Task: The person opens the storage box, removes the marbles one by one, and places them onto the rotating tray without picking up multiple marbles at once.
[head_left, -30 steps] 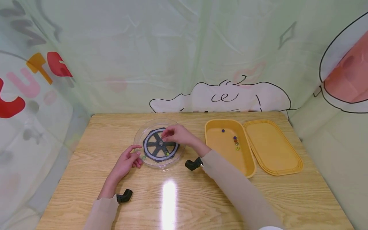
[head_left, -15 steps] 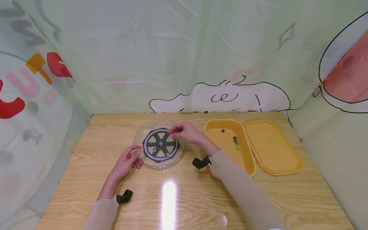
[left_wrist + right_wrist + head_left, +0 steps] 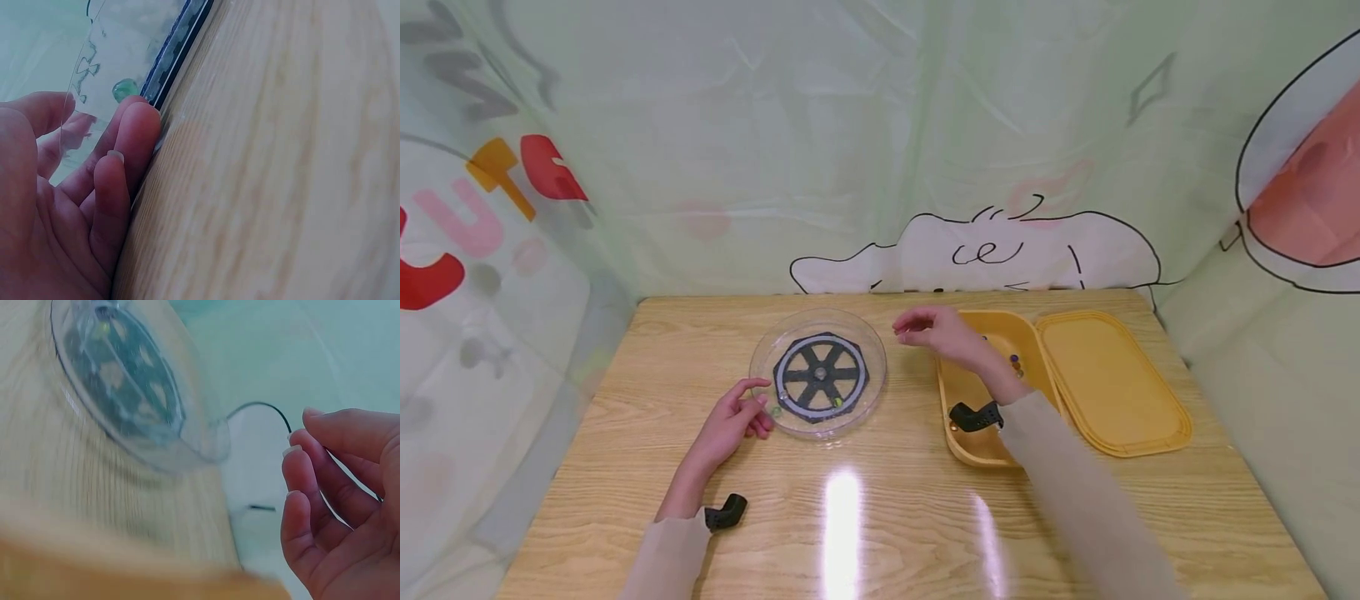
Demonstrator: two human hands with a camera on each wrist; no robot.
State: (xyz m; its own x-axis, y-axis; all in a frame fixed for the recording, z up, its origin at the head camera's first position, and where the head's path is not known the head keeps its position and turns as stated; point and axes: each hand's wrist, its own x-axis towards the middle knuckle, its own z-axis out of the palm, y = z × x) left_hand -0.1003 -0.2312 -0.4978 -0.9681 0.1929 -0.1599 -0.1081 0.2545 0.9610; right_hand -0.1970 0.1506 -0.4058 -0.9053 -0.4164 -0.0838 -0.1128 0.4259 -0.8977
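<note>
A round clear dish point(image 3: 872, 342) sits left of centre, with a black spoked wheel shape point(image 3: 824, 374) showing at its bottom. Inside are a green marble point(image 3: 777, 411), a yellow-green marble point(image 3: 838, 402) and a clear marble point(image 3: 783, 396). My left hand point(image 3: 730, 421) holds the dish's near-left edge, fingers against the wall; the left wrist view shows the green marble point(image 3: 125, 90) just beyond them. Between the dish and the yellow tray point(image 3: 958, 437) my right hand point(image 3: 951, 337) hovers, its fingers loosely bent. Nothing shows between them in the right wrist view.
Several small marbles point(image 3: 1016, 364) lie in the tray, partly hidden by my right arm. A yellow lid point(image 3: 1112, 383) lies flat to the tray's right. Printed curtains point(image 3: 737, 167) hang behind the wooden table point(image 3: 775, 517).
My right hand has moved right, away from over the dish towards the tray. The clear marble has rolled leftwards in the dish. My left hand stays in place.
</note>
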